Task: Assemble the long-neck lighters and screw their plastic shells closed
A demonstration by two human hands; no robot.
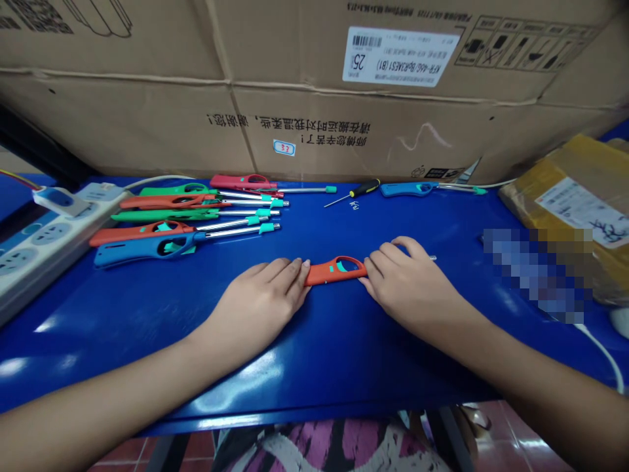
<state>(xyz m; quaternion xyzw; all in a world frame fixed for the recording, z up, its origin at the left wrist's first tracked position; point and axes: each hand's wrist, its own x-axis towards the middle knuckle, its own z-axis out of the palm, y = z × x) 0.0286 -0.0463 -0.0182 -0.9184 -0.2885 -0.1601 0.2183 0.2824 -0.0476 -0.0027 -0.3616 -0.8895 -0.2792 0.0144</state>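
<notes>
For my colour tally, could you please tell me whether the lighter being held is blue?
No, the held lighter is orange, unlike the blue lighter beside the screwdriver.

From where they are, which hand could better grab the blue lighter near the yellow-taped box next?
Probably the right hand: it's closer to that blue lighter than the left hand. Both hold the orange lighter, so it must let go first.

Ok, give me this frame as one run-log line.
left grip: holds orange lighter, handle end | right grip: same lighter, rod end | lighter cluster: beside power strip | screwdriver: on table near carton
</notes>
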